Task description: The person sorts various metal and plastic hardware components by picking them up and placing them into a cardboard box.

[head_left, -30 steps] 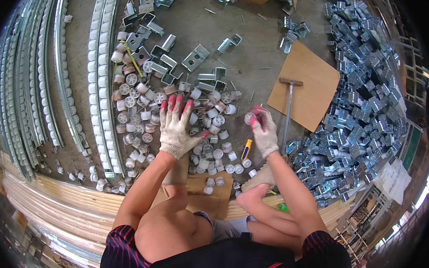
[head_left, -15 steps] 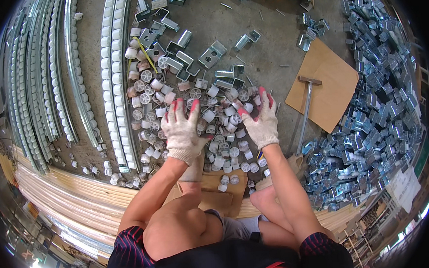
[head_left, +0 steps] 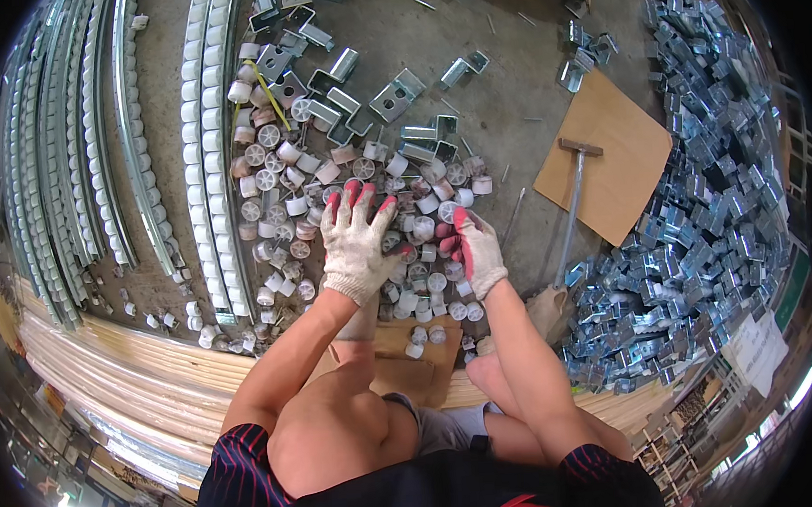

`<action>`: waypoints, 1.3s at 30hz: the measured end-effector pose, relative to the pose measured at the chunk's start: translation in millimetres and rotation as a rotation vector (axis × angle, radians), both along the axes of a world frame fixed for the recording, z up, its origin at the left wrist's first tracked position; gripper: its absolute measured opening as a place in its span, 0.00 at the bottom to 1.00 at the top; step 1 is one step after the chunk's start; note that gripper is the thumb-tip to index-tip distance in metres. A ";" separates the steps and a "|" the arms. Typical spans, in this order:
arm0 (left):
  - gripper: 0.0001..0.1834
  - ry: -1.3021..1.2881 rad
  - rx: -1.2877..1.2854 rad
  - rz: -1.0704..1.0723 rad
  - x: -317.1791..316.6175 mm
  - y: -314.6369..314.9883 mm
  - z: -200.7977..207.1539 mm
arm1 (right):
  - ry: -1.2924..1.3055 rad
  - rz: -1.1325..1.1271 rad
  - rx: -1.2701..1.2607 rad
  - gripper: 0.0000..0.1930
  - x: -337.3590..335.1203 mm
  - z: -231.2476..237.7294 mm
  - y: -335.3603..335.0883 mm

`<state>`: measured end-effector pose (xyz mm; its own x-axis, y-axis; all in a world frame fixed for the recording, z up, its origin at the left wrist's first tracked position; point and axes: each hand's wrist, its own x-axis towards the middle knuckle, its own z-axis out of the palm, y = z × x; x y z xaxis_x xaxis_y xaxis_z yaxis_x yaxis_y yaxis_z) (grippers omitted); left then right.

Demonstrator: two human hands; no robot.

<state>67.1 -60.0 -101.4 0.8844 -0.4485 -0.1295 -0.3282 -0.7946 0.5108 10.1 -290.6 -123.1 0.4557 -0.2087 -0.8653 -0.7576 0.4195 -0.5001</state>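
Note:
Small white plastic roller wheels (head_left: 437,282), some with spoked faces and some dirty, lie in a loose heap on the floor before me. My left hand (head_left: 361,247), in a pale work glove with red fingertips, rests over the heap with its fingers spread. At the right side of the heap, my right hand (head_left: 476,249) wears the same kind of glove. Its fingers are curled inward beside a spoked roller wheel (head_left: 447,212); whatever they hold is hidden. Bent metal brackets (head_left: 397,94) with holes lie just beyond the wheels.
Long metal tracks lined with white rollers (head_left: 194,155) run along the left. A hammer (head_left: 575,197) rests on brown cardboard (head_left: 637,146) to the right, beside a large pile of metal brackets (head_left: 701,208). Wrapped long strips (head_left: 134,363) lie near-left. A yellow strap (head_left: 271,94) crosses some wheels.
My right hand has drawn nearer and slightly left, its spread fingers now curled. My left hand has shifted a little to the right, still spread. Some wheels at the heap's right have been uncovered.

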 end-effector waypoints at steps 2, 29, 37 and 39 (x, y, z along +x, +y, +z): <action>0.48 0.002 0.001 0.004 0.5 0.9 -0.2 | -0.082 -0.020 0.152 0.20 -6.9 8.9 -8.6; 0.71 0.159 0.246 0.320 1.9 29.9 34.3 | -0.288 0.573 -0.846 0.41 24.9 47.5 -49.9; 0.69 0.356 0.209 0.261 12.7 4.2 39.4 | -0.178 0.764 -0.706 0.65 26.8 27.6 -33.0; 0.71 0.450 0.216 0.268 21.0 -8.5 42.1 | -0.222 0.767 -0.770 0.61 23.0 18.9 -14.8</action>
